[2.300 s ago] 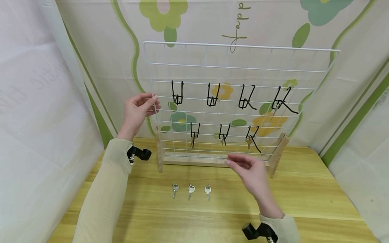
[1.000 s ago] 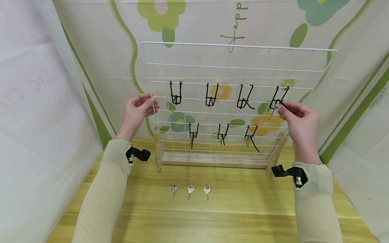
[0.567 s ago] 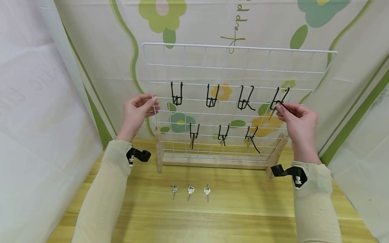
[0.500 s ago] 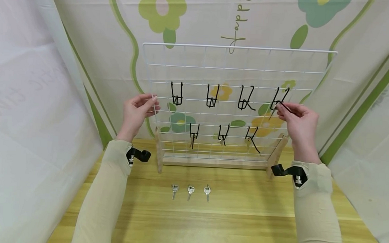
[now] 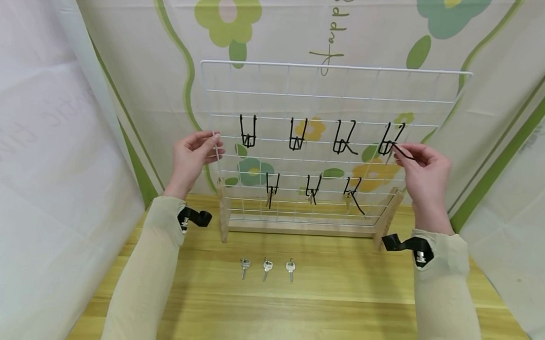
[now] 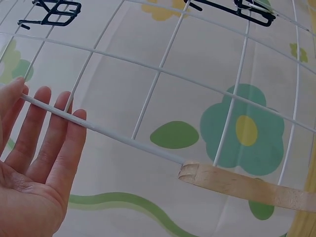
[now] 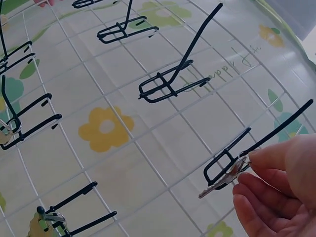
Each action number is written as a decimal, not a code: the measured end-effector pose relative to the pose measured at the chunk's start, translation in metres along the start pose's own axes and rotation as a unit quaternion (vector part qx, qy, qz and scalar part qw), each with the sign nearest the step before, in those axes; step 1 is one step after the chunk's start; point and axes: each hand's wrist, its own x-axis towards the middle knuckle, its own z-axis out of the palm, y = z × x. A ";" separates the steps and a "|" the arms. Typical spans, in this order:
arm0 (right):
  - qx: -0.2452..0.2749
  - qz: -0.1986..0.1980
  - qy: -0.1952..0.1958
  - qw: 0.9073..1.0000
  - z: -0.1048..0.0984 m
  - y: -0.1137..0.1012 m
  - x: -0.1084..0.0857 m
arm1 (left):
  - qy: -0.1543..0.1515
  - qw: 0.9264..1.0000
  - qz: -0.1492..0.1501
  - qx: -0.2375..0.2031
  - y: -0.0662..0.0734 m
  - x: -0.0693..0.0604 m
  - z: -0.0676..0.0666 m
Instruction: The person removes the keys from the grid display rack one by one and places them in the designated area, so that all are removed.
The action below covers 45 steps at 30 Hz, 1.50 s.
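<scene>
Thumb and forefinger of the right hand (image 5: pixel 422 169) meet in a pinch at the right of the head view, with the head of a key (image 7: pixel 225 178) between their tips; the other fingers curl loosely below. At centre left, the left hand (image 5: pixel 193 156) lightly grips the side bar of the white wire grid (image 5: pixel 336 67), thumb in front and fingers behind.

As things lie, the work looks partway through. Three loose keys (image 5: pixel 268 266) lie in a row on the wooden table (image 5: pixel 293 313), lower centre of the frame, and no key shows on the three upper hooks (image 5: pixel 296 140) left of the right hand. The lower hooks (image 5: pixel 359 204), mid-frame, appear to carry one key each, with no hand on them. Only the far-right upper hook (image 7: pixel 280 125) has a hand at it.

Seen from the right wrist, the held key sits right of centre, just beyond the fingertips, its blade slanting to the lower left across the hook's wire frame. The hook's rod runs from the fingertips toward the upper right. Whether the key's ring is round that rod cannot be told; the fingers cover it.
</scene>
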 end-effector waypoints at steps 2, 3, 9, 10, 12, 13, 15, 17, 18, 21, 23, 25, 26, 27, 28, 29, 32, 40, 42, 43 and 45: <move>-0.006 -0.004 0.001 1.000 -0.002 -0.001 -0.003 | 0.003 1.000 0.000 0.001 0.000 0.000 0.000; -0.008 -0.005 0.001 1.000 -0.003 -0.002 -0.004 | 0.004 1.000 0.000 0.002 0.000 0.000 0.000; 0.007 -0.021 -0.008 1.000 -0.009 -0.006 -0.010 | 0.008 1.000 -0.001 0.011 -0.001 0.000 0.000; 0.014 -0.026 -0.009 1.000 -0.010 -0.006 -0.011 | 0.009 1.000 -0.001 0.012 -0.001 0.000 0.001; 0.023 -0.034 -0.013 0.999 -0.011 -0.008 -0.013 | 0.010 1.000 0.000 0.013 -0.001 0.000 0.001; 0.029 -0.038 -0.015 0.999 -0.012 -0.009 -0.014 | 0.010 1.000 0.001 0.013 -0.001 -0.001 0.001; 0.035 -0.040 -0.017 0.998 -0.014 -0.011 -0.017 | 0.010 1.000 0.003 0.012 -0.001 -0.001 0.002; 0.043 -0.042 -0.018 0.998 -0.015 -0.012 -0.019 | 0.010 1.000 0.004 0.010 -0.001 -0.001 0.002; 0.046 -0.044 -0.019 0.998 -0.015 -0.013 -0.020 | 0.011 1.000 0.005 0.009 -0.001 -0.002 0.002; 0.051 -0.051 -0.020 0.997 -0.017 -0.015 -0.022 | 0.011 1.000 0.005 0.006 -0.001 -0.002 0.002; 0.053 -0.057 -0.022 0.997 -0.019 -0.016 -0.024 | 0.010 1.000 0.005 0.004 -0.001 -0.002 0.002; 0.053 -0.061 -0.023 0.996 -0.020 -0.016 -0.025 | 0.010 1.000 0.006 0.006 0.000 -0.002 0.002; 0.054 -0.062 -0.024 0.996 -0.021 -0.017 -0.026 | 0.009 1.000 0.006 0.006 0.000 -0.002 0.002; 0.052 -0.062 -0.025 0.996 -0.021 -0.017 -0.026 | 0.009 1.000 0.006 0.006 0.000 -0.002 0.002; 0.050 -0.061 -0.025 0.997 -0.022 -0.018 -0.027 | 0.009 1.000 0.007 0.006 0.000 -0.002 0.002; 0.048 -0.059 -0.024 0.997 -0.023 -0.018 -0.028 | 0.009 1.000 0.007 0.004 0.000 -0.002 0.002; 0.045 -0.058 -0.021 0.997 -0.025 -0.020 -0.031 | 0.008 1.000 0.009 0.005 0.000 -0.002 0.002; 0.060 -0.076 -0.013 0.995 -0.026 -0.025 -0.040 | 0.008 1.000 0.007 0.004 -0.001 -0.001 0.002; 0.061 -0.085 -0.015 0.994 -0.027 -0.027 -0.043 | 0.008 1.000 0.006 0.001 -0.001 -0.001 0.002; 0.062 -0.089 -0.016 0.994 -0.027 -0.028 -0.044 | 0.008 1.000 0.006 0.000 -0.001 -0.001 0.002; 0.063 -0.098 -0.019 0.993 -0.028 -0.029 -0.047 | 0.008 1.000 0.005 -0.002 -0.001 -0.001 0.002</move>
